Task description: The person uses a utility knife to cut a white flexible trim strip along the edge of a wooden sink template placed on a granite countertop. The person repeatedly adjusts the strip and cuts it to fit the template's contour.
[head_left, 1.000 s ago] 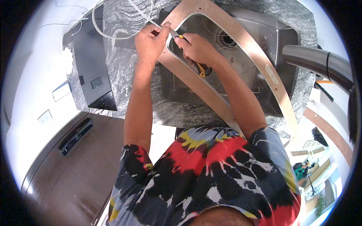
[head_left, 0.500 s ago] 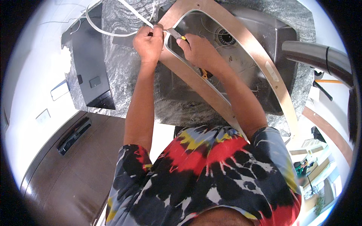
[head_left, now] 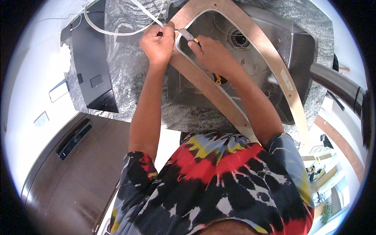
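A brown wooden frame point(head_left: 211, 90) with a curved side and a large opening lies across the dark sink. White edging lines the inside of its opening. My left hand point(head_left: 156, 45) is closed at the frame's far left corner, gripping a white flexible strip point(head_left: 147, 11) that runs up and loops to the left. In my right hand point(head_left: 215, 56) is a utility knife point(head_left: 188, 35) with a grey blade and a yellow and black handle. Its blade reaches the inner corner of the frame, close beside my left fingers. The blade's tip is hard to make out.
Beneath the frame is the dark sink point(head_left: 180, 92) with a round drain point(head_left: 239, 38). A grey patterned countertop point(head_left: 129, 70) surrounds it, with a black glossy panel point(head_left: 92, 58) at left. A thick dark metal tube point(head_left: 337, 80) juts in from the right. A brown cabinet point(head_left: 74, 168) stands lower left.
The whole view has shifted slightly. My hands stay at the same frame corner, the knife close to my left fingers. The white strip's loop has changed shape a little.
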The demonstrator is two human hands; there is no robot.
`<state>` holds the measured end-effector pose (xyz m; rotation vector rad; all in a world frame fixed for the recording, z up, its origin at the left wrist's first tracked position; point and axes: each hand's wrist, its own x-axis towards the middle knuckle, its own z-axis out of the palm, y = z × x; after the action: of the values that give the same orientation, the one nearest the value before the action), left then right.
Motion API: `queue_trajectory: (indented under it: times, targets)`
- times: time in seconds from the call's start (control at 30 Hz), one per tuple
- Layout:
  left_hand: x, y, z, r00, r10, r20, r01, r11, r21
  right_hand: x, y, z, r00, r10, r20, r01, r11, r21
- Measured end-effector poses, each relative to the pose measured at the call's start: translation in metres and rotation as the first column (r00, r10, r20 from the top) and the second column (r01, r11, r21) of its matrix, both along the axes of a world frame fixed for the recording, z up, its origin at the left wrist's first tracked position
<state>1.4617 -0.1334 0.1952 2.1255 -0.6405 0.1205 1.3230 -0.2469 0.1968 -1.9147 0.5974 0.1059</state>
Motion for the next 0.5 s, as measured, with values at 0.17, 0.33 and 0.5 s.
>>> queue_trajectory:
  times: [0.17, 0.33, 0.5]
  targets:
    - [0.001, 0.010, -0.007, 0.999, -0.016, -0.029, 0.015, 0.999, -0.050, 0.003, -0.001, 0.009, 0.993, 0.075, -0.094, -0.070, 0.996, 0.058]
    - [0.003, 0.003, -0.013, 0.999, 0.012, -0.052, -0.016, 0.996, -0.093, 0.013, -0.008, 0.007, 0.995, 0.091, -0.050, -0.086, 0.991, 0.106]
    - [0.001, 0.005, -0.009, 0.996, 0.035, -0.087, -0.039, 0.998, -0.051, 0.022, -0.010, 0.003, 0.986, 0.166, -0.008, -0.162, 0.974, 0.157]
